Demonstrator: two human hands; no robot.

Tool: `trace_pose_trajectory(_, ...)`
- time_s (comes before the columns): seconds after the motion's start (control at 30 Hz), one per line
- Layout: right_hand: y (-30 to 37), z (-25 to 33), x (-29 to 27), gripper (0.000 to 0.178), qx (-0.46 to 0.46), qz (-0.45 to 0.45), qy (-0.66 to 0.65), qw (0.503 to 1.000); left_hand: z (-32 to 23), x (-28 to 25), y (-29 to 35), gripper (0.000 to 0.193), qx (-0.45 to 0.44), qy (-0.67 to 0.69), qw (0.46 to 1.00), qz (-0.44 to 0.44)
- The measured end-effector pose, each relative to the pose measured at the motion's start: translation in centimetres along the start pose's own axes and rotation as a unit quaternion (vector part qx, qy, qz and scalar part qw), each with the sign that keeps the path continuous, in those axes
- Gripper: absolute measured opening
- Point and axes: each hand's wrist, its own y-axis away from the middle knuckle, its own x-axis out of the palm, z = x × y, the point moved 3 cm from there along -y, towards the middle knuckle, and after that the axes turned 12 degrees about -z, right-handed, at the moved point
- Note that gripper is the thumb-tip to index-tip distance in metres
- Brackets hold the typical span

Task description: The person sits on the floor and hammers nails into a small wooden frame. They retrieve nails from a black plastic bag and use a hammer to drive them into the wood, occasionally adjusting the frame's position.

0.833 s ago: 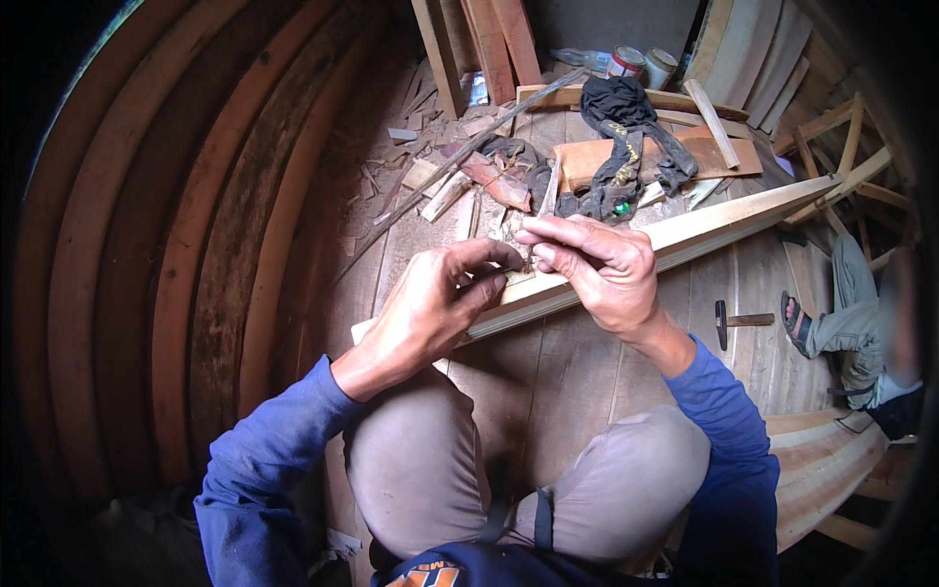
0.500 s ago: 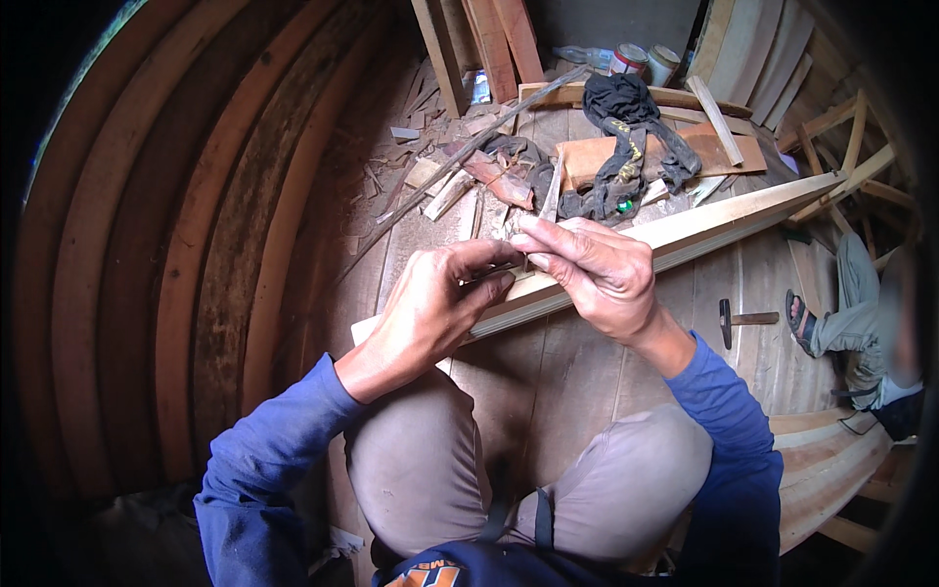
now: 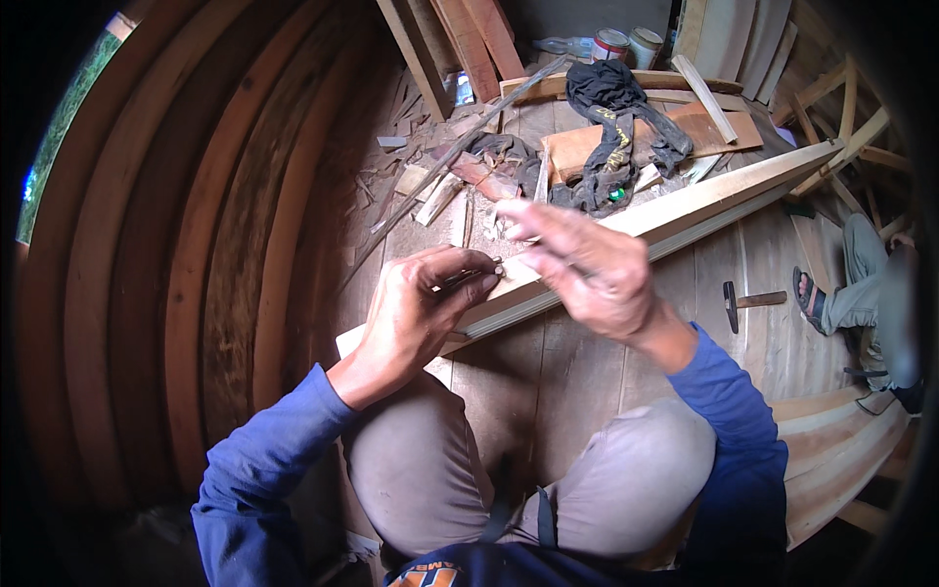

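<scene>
A long pale timber beam (image 3: pixel 675 217) slants from near my left knee up to the far right. Above its near end, my left hand (image 3: pixel 416 298) is closed, with thumb and forefinger pinching small thin pieces that look like nails (image 3: pixel 499 269). Their short ends poke out past the fingertips; the rest is hidden in the hand. My right hand (image 3: pixel 592 274) hovers over the beam just to the right. Motion blurs it, but its fingers are stretched out and apart from the thumb, with nothing visible between them.
On the plank floor to the right lies a hammer (image 3: pixel 753 299), near another person's sandalled foot (image 3: pixel 810 299). Beyond the beam are a dark cloth (image 3: pixel 616 127), wood scraps (image 3: pixel 440 196), a long thin rod (image 3: pixel 430 176) and two cans (image 3: pixel 611 44). Curved ribs (image 3: pixel 186 245) line the left.
My right hand has come away from the left one, and its fingers have spread from a pinch. The left hand keeps its pinch near the same spot. The whole view has shifted slightly.
</scene>
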Motion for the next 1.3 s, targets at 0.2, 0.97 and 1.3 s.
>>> trace_pose_trajectory(0.2,1.5,-0.5,-4.3,0.043,-0.015,0.036,0.08,0.996,0.1,-0.2,-0.1,0.015,-0.022,0.017,1.0,0.011)
trace_pose_trajectory(0.97,-0.7,-1.3,0.5,0.019,0.054,0.042,-0.025,0.997,0.5,-0.1,0.5,0.011,-0.084,0.052,0.995,0.013)
trace_pose_trajectory(1.3,-0.5,-0.8,1.1,0.018,0.021,0.048,-0.005,0.999,0.7,0.0,0.5,0.013,-0.074,0.068,0.995,0.002)
